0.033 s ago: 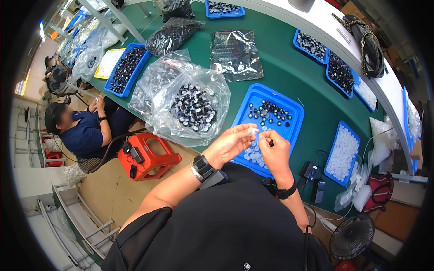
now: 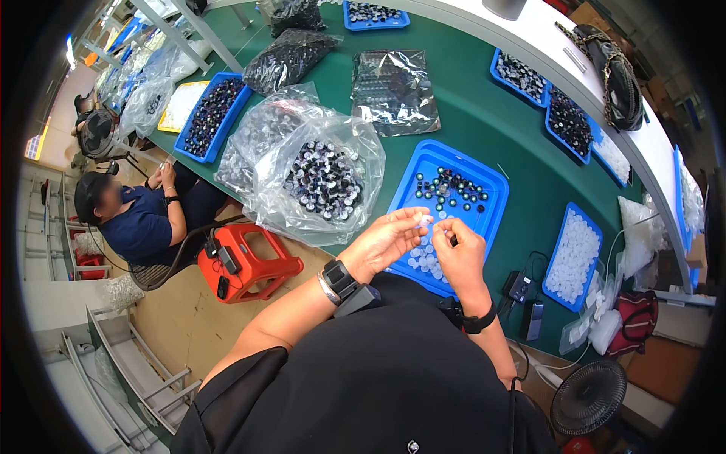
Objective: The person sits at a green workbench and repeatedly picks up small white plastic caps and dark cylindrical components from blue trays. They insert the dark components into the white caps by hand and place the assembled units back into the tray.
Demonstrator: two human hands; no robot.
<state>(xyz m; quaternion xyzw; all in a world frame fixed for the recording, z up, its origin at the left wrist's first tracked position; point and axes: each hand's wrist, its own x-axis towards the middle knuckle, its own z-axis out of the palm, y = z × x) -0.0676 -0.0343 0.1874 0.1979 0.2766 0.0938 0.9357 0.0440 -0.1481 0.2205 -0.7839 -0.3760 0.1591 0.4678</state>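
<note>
My left hand [image 2: 393, 236] pinches a small whitish, clear piece [image 2: 426, 220] between thumb and fingertips. Close beside it, my right hand [image 2: 463, 251] is closed, its thumb and forefinger near that piece. A small dark cap-like piece [image 2: 454, 240] shows among the right hand's curled fingers; its exact kind is too small to tell. Both hands are over a blue tray [image 2: 491, 175]. In its far half lie several dark, greenish-shining round pieces [image 2: 452, 189]. Clear white discs [image 2: 425, 262] lie in the near half, partly hidden by my hands.
To the left, an open plastic bag [image 2: 325, 181] holds dark-and-clear pieces. Blue trays of pieces stand left [image 2: 214, 117] and right [image 2: 572, 257]. A flat dark plastic packet [image 2: 395, 92] lies beyond. Small black devices [image 2: 519, 286] sit right. A person [image 2: 147, 219] sits left, past a red stool [image 2: 246, 261].
</note>
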